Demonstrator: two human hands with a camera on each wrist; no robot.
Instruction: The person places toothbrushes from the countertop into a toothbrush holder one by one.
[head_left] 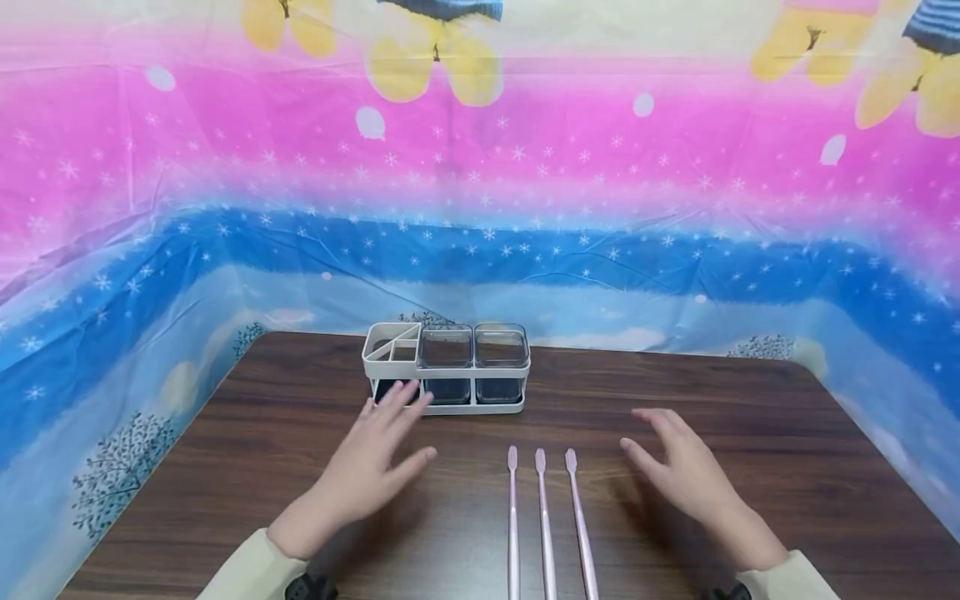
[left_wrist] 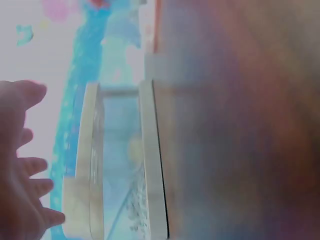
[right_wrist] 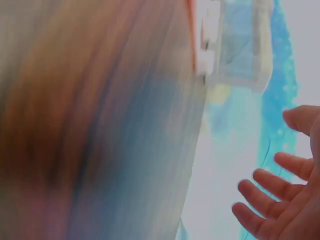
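Note:
Three pink toothbrushes lie side by side on the table, heads pointing away: a left toothbrush (head_left: pixel 513 517), a middle toothbrush (head_left: pixel 545 517) and a right toothbrush (head_left: pixel 579 517). Behind them stands a white toothbrush holder (head_left: pixel 450 409) with a divided section at its left. Two clear cups, a left cup (head_left: pixel 447 346) and a right cup (head_left: pixel 501 346), sit in it. My left hand (head_left: pixel 360 467) hovers in front of the holder's left end, fingers spread, holding nothing. To the right of the toothbrushes my right hand (head_left: pixel 690 467) is raised over the table, fingers loosely extended, apart from everything.
The dark wooden table (head_left: pixel 300 400) has rounded far corners. A colourful cloth (head_left: pixel 570 258) with pink and blue bands hangs around its back and sides. Both wrist views are blurred; the holder's white frame (left_wrist: pixel 152 150) shows in the left one.

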